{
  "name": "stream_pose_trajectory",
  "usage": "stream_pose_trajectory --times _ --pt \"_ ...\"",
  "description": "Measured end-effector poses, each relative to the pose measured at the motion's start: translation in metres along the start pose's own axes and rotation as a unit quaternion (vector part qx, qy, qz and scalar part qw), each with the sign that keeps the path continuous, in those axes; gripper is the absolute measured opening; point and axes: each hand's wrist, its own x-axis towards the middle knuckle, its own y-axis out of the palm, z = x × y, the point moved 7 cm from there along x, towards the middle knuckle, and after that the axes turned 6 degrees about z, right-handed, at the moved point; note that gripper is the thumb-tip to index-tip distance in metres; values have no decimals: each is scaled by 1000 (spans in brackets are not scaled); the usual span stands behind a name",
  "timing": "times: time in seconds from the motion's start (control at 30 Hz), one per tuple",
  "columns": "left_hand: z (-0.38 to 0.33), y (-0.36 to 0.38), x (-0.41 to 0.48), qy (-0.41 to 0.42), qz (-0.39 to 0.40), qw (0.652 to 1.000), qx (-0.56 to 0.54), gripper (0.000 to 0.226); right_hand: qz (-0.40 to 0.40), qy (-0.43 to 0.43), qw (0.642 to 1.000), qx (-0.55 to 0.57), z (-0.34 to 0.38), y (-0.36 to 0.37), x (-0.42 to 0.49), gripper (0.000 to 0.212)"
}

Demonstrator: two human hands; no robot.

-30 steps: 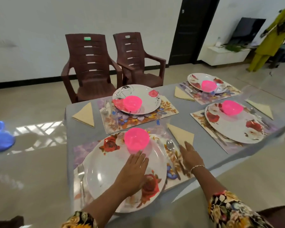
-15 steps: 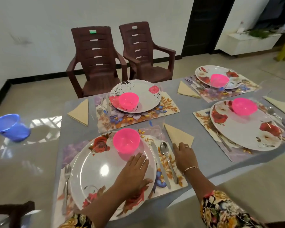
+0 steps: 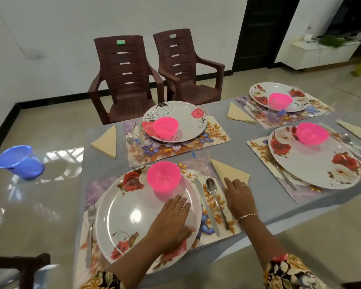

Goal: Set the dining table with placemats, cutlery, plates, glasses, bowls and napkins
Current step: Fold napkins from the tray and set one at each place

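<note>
My left hand (image 3: 172,221) lies flat with straight fingers on the near floral plate (image 3: 129,215), just below the pink bowl (image 3: 164,176) standing on it. My right hand (image 3: 238,195) rests with spread fingers on the near floral placemat (image 3: 211,205) and the corner of a folded beige napkin (image 3: 229,171). A knife (image 3: 205,204) and spoon (image 3: 216,197) lie between my hands. A fork (image 3: 90,226) lies left of the plate. A clear glass (image 3: 200,155) stands behind the spoon.
Three more settings with plate, pink bowl, mat, cutlery and napkin fill the grey table (image 3: 238,138). Two brown plastic chairs (image 3: 129,76) stand behind it. A blue bucket (image 3: 19,161) sits on the floor at left. A dark chair back (image 3: 19,265) shows at bottom left.
The view has swung left and down slightly. Both hands stay where they were on the plate and beside the napkin; the right hand's fingers have crept a little toward the napkin.
</note>
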Motion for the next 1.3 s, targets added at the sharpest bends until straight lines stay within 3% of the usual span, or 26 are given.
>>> stream_pose_trajectory --times 0.03,0.17,0.27,0.37,0.47,0.73,0.93,1.3 --pt "6 1 -4 -8 -9 1000 -7 67 -28 9 999 27 8 -8 0 23" --pt "44 -2 -31 -33 -43 997 -58 61 -91 -20 988 123 74 -23 -11 40" --pt "78 2 -57 -15 -57 996 -67 52 -60 -44 979 190 136 -9 -23 40" --pt "133 5 -85 -47 -84 993 -71 55 -49 -57 967 244 200 -1 -34 37" --pt "198 18 -125 -75 -91 992 -55 56 -48 -80 965 246 269 7 -39 33" --pt "344 21 -199 -89 -79 992 -46 63 11 -44 965 259 401 25 -19 52" --pt "406 3 -167 -53 -55 997 -28 79 30 -17 975 218 434 35 28 61" --pt "539 -61 -6 49 -51 997 12 68 -39 106 958 263 455 68 192 38"
